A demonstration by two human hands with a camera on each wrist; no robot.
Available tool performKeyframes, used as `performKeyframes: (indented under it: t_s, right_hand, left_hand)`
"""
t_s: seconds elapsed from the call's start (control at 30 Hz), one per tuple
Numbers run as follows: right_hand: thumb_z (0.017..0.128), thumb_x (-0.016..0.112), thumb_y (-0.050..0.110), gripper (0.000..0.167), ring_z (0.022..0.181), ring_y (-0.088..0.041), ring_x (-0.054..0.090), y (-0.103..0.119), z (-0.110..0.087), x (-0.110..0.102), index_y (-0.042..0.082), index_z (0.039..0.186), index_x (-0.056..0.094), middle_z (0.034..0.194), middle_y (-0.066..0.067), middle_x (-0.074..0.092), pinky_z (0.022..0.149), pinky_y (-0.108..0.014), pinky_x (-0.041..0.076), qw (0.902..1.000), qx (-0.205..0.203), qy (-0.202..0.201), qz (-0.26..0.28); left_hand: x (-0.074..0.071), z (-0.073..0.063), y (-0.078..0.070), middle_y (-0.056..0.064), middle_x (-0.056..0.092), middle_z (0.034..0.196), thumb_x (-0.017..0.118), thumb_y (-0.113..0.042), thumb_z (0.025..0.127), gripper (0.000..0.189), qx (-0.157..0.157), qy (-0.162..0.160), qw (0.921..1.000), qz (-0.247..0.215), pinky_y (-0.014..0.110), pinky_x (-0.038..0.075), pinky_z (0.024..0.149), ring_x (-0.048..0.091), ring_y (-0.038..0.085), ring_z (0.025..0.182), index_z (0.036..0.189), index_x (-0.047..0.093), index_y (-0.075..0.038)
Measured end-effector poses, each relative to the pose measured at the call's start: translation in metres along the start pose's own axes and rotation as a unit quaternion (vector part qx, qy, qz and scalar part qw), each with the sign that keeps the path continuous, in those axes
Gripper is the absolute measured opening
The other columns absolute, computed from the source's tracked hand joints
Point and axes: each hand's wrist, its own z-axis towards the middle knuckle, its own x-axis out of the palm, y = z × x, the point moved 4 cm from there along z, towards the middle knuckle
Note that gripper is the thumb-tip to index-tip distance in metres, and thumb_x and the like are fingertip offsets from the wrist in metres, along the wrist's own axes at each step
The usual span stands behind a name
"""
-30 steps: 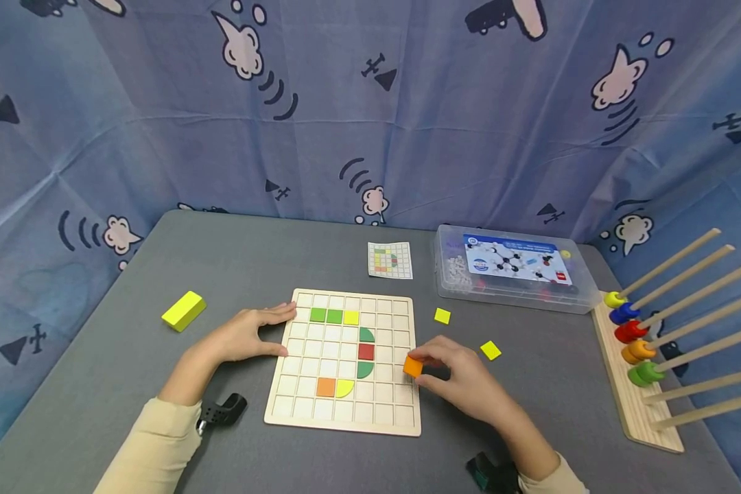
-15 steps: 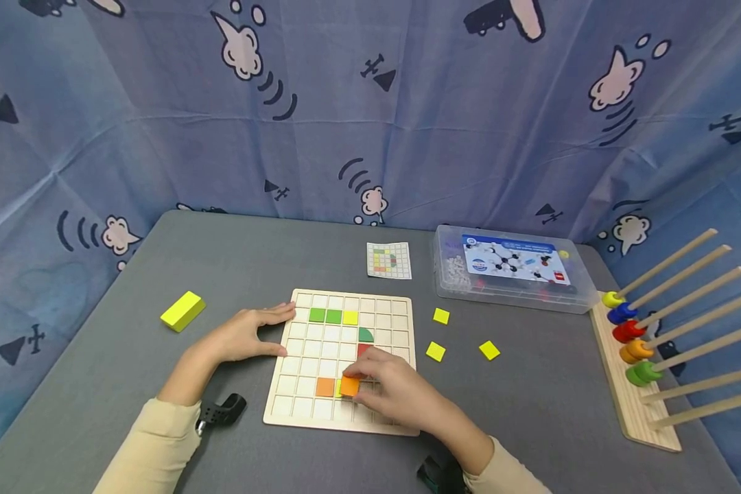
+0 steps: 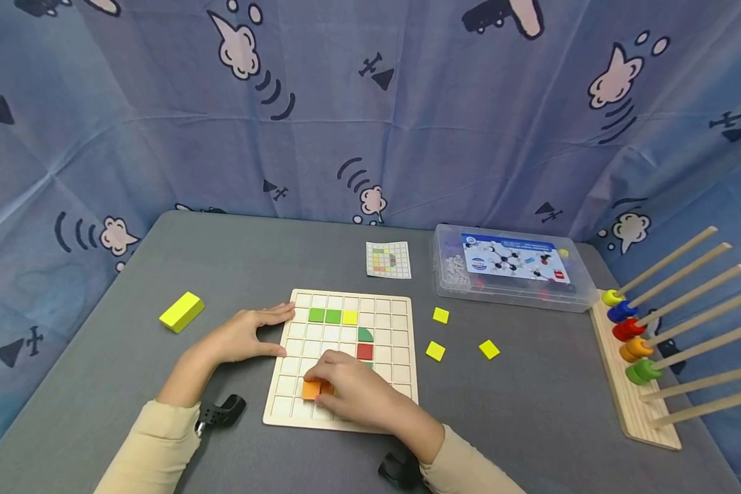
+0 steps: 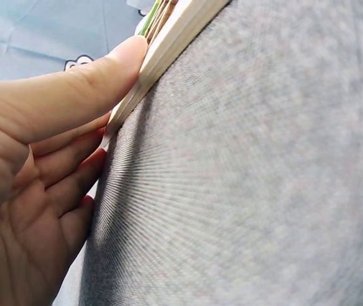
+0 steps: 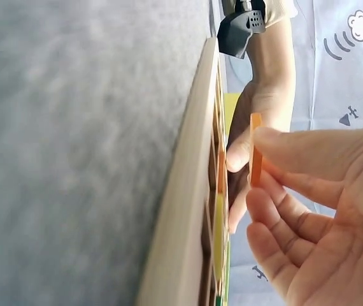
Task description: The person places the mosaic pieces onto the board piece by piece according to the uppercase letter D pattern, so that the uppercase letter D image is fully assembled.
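Note:
A wooden grid board (image 3: 280, 416) lies on the grey table with green, yellow, red and orange tiles set in its squares. In the head view my right hand (image 3: 364, 393) is over its lower part, pinching an orange square tile (image 3: 311, 390) between thumb and fingers. The right wrist view shows that tile (image 5: 256, 153) edge-on, held just above the board. Another orange tile (image 3: 326, 387) is partly covered by the fingers. My left hand (image 3: 247, 335) rests against the board's left edge, thumb and fingers extended; the left wrist view shows its thumb (image 4: 114, 67) on the rim.
Three yellow square tiles (image 3: 435, 350) lie right of the board. A yellow block (image 3: 182, 312) is at left. Behind the board are a small pattern card (image 3: 388, 260) and a clear plastic box (image 3: 512, 295). A wooden peg stand with rings (image 3: 657, 422) stands at right.
My right hand has carried the orange tile left from the board's right edge to its lower left. A yellow tile formerly behind that hand now shows. The left hand stays put.

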Motion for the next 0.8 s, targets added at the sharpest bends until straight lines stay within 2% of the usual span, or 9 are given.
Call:
performKeyframes:
  t_s: [0.47, 0.8]
  right_hand:
    - [0.082, 0.069, 0.010, 0.025, 0.084, -0.005, 0.052, 0.007, 0.017, 0.009, 0.012, 0.107, 0.072, 0.095, 0.004, 0.063, 0.074, -0.015, 0.043, 0.9972, -0.003, -0.020, -0.073]
    - [0.082, 0.069, 0.010, 0.025, 0.084, -0.006, 0.051, 0.006, 0.015, 0.010, 0.012, 0.107, 0.072, 0.095, 0.004, 0.062, 0.073, -0.015, 0.043, 0.9973, 0.009, -0.023, -0.069]
  left_hand:
    - [0.000, 0.000, 0.000, 0.004, 0.039, 0.150, 0.076, -0.041, 0.077, 0.077, 0.003, -0.004, 1.0000, 0.002, 0.053, 0.032, 0.109, 0.032, 0.031, 0.139, 0.140, 0.048, -0.009]
    - [0.001, 0.001, 0.001, 0.004, 0.038, 0.150, 0.076, -0.042, 0.077, 0.077, 0.003, -0.004, 1.0000, 0.000, 0.053, 0.031, 0.109, 0.032, 0.032, 0.140, 0.140, 0.047, -0.009]
